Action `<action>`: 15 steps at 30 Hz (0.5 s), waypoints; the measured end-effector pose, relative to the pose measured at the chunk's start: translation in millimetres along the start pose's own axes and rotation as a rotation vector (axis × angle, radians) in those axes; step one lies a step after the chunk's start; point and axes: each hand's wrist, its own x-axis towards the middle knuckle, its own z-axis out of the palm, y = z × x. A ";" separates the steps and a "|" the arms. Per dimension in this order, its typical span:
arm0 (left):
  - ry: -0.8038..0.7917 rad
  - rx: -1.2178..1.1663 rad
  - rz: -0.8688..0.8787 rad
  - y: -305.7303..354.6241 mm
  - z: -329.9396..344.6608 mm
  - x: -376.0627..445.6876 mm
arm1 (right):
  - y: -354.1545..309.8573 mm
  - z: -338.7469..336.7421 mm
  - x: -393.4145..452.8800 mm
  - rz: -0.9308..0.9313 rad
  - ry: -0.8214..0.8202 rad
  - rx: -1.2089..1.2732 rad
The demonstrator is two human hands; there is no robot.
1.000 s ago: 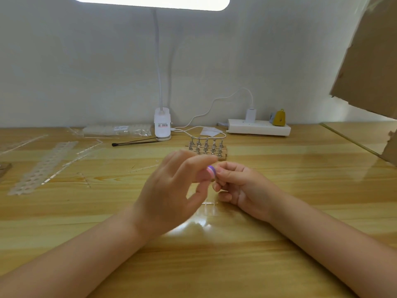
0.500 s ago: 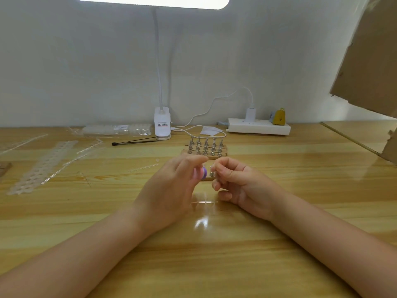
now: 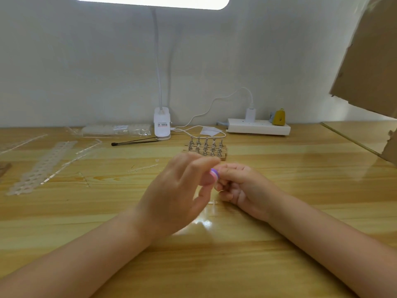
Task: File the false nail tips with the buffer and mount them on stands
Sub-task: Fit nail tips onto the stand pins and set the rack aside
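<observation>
My left hand (image 3: 178, 194) pinches a small buffer (image 3: 214, 174) with purple, white and pink layers between thumb and fingers. Its end meets the curled fingertips of my right hand (image 3: 242, 188), which pinch something too small to make out, likely a clear nail tip. Both hands hover just above the wooden table (image 3: 300, 190). Behind them stands a wooden block of metal stands (image 3: 205, 148) in two rows. A clear plastic strip (image 3: 211, 202) lies on the table under the hands.
A clip lamp base (image 3: 162, 123) and a power strip (image 3: 258, 128) sit at the back wall. A black-tipped tool (image 3: 133, 142), bagged nail tips (image 3: 117, 130) and clear tip sheets (image 3: 43, 166) lie to the left. Cardboard (image 3: 369, 61) hangs at the right.
My left hand has moved the buffer back and forth against my right fingertips, down-left half a second ago and up again now. My right hand has stayed nearly still.
</observation>
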 end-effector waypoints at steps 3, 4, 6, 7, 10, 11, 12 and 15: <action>-0.053 0.064 0.011 0.9 1.8 0.4 | -0.4 -1.2 0.3 -0.002 -0.059 -0.025; -0.065 0.094 -0.022 -2.1 0.4 -0.2 | -1.3 -1.1 -0.1 0.012 -0.045 -0.003; -0.057 0.122 -0.080 -8.1 -4.2 -1.4 | -1.6 -2.2 0.4 0.026 -0.014 0.040; -0.038 0.120 -0.074 -8.9 -5.8 -1.1 | -1.4 -2.2 0.7 0.021 -0.010 0.036; -0.004 0.090 0.100 0.2 -1.3 1.3 | -1.2 -1.2 -0.4 -0.002 -0.064 -0.007; -0.014 0.098 0.162 3.1 1.9 1.5 | -1.2 -0.9 -1.0 -0.005 -0.093 -0.033; -0.031 0.119 0.195 3.1 3.3 1.3 | -1.6 -0.5 -1.8 0.000 -0.117 -0.057; -0.066 0.185 0.108 -10.9 -2.9 -0.7 | -2.3 -1.3 -1.4 0.028 -0.115 -0.051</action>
